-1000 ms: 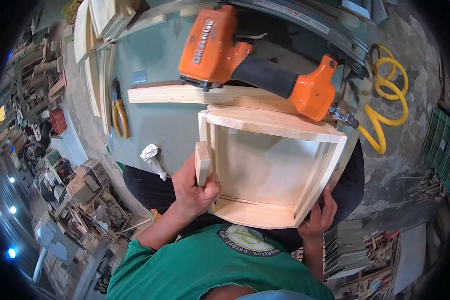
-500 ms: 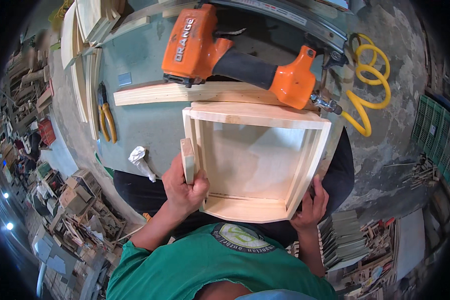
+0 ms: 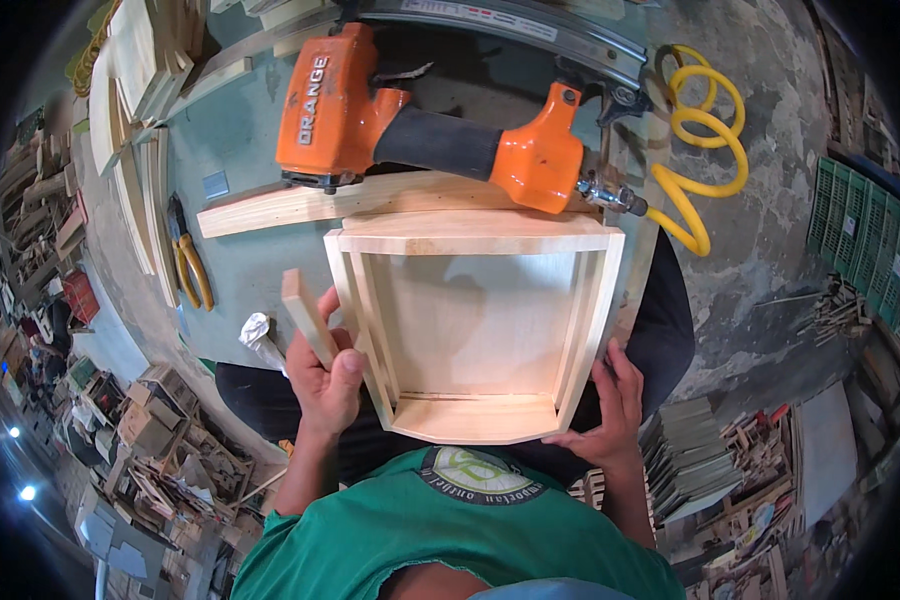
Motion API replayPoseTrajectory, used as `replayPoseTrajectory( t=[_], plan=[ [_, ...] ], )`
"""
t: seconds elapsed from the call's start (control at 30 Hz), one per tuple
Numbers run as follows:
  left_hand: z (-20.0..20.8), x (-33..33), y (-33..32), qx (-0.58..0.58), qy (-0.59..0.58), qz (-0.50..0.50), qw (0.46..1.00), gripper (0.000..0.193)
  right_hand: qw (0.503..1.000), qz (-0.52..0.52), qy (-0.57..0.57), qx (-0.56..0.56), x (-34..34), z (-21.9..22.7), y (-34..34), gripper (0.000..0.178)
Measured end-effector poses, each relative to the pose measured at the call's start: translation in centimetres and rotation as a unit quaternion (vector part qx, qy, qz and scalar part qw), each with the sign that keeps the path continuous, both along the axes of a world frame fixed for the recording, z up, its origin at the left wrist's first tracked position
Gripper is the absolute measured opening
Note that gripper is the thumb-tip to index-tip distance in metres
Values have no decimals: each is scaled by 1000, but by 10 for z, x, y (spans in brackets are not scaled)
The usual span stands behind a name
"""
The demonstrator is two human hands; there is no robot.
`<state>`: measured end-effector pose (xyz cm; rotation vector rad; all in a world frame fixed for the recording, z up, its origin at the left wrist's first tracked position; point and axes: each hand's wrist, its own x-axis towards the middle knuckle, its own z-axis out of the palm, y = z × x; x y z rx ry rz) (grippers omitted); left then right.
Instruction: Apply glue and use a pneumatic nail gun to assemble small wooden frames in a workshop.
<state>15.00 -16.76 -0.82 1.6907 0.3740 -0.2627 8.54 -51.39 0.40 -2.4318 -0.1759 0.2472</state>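
Note:
A shallow wooden box (image 3: pixel 470 421) of pale boards, with a flat panel inside, lies in front of me, its near end over my lap. My left hand (image 3: pixel 327 385) is closed around a short wooden strip (image 3: pixel 308 317), which tilts upward just outside the box's left side. At the near right corner my right hand (image 3: pixel 610 412) rests with fingers apart and thumb touching the corner; it is not wrapped round the board. Beyond the box's far end, an orange nail gun (image 3: pixel 435 140) with a black grip lies across a long wooden board (image 3: pixel 260 210).
A yellow coiled air hose (image 3: pixel 705 160) runs from the nail gun to the right. Yellow-handled pliers (image 3: pixel 190 262) and a crumpled white wrapper (image 3: pixel 258 335) lie on the green-grey table (image 3: pixel 240 300). Wooden pieces (image 3: pixel 150 60) are stacked at far left; a green crate (image 3: pixel 855 225) stands at right.
The strip in my left hand has tilted and swung outward from the box's left side. The box has turned slightly. The whole view has shifted, so things appear farther left.

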Motion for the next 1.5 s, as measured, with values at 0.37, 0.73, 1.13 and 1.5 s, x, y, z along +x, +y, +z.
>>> replayPoseTrajectory(
  t=[0.37, 0.73, 1.13, 1.5],
  plan=[
    [-1, 5, -3, 106, -8, -48, 993, 49, 994, -21, -42, -96, -20, -24, 2, 62],
    [11, -9, -7, -11, 77, -26, 997, 36, 970, -157, 103, 152, 23, 42, 21, 64],
    [37, -36, 16, -188, -154, -28, 970, 43, 891, -129, 18, 435, 5, 37, 59, 52],
    [125, -66, 45, -121, -268, -23, 956, 50, 859, -36, -41, 508, 6, 59, 61, 62]
  ],
)
